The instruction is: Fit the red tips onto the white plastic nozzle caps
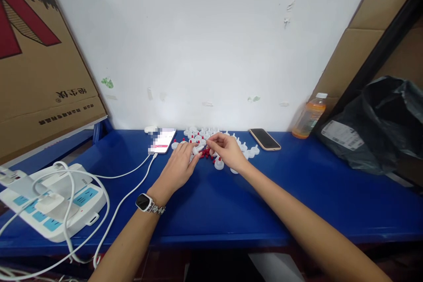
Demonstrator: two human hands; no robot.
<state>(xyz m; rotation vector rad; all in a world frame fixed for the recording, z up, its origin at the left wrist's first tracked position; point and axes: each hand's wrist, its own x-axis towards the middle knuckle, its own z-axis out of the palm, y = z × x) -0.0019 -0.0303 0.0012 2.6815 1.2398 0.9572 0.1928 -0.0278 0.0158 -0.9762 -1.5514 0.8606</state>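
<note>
My left hand (178,163), with a watch on its wrist, has its thumb and fingers closed around a translucent white nozzle cap (197,149) lying tilted on its side. Just to the right, the thumb and forefinger of my right hand (228,151) are pinched together close to the cap's tip; what they pinch is too small to make out. Below and between the hands lies a pile of small red tips (206,153). A nozzle cap with a red tip (219,164) stands upright by my right hand. More white nozzle caps (253,151) spread behind and beside both hands, some red-tipped.
On the blue table (211,211), a lit phone (165,140) charges at left and a dark phone (265,139) lies at right. A power strip (56,202) with looping white cables fills the left side. An orange drink bottle (309,116) and black plastic bag (373,123) stand right.
</note>
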